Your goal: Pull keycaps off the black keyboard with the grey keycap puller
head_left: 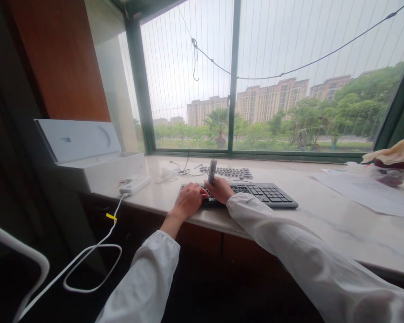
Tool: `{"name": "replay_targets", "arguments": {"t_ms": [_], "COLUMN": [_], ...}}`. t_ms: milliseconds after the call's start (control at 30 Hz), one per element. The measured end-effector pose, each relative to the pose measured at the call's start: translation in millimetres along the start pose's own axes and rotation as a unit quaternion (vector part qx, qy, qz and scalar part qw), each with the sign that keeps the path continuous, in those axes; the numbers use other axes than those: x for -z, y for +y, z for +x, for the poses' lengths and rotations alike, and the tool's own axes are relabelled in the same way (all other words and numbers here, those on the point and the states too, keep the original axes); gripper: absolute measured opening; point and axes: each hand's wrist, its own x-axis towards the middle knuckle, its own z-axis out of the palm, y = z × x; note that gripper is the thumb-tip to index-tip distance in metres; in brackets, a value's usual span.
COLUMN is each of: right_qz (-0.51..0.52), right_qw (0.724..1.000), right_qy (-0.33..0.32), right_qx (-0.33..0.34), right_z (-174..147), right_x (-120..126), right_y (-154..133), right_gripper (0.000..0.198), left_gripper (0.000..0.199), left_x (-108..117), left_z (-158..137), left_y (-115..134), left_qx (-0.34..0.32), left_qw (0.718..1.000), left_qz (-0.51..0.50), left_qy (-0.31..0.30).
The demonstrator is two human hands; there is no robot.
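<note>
A black keyboard [272,195] lies near the front edge of the counter. Over its left end is my left hand [190,197], fingers bent and closed against it, covering many of the keys. Close beside it, my right hand [220,189] is closed around a small dark brush [212,170], held upright above the keyboard with its bristly-looking end up. The brush's lower end is hidden by my fingers. Behind the keyboard, loose keycaps [234,172] lie in rows on the counter.
An open white box [117,170] stands at the left, with a white power strip [134,185] and its cord [103,246] hanging off the edge. A thin black cable [185,171] and a crumpled clear wrapper [166,175] lie behind. Paper sheets [366,190] and a dark red container [390,168] are at right.
</note>
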Motion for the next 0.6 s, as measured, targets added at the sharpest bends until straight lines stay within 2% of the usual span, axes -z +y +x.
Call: {"name": "replay_targets", "arguments": {"t_ms": [600], "right_qz": [-0.025], "right_qw": [0.999], "right_qy": [0.017], "right_qx": [0.014], "right_z": [0.8], "right_x": [-0.3], "right_y": [2.5], "right_gripper": [0.026], "left_gripper": [0.018], "left_x": [-1.0], "left_z": [-1.2], "left_y": [0.0], "left_qx": [0.001], "left_qw": [1.000], "left_qz": [-0.004], "left_qy": [0.010]}}
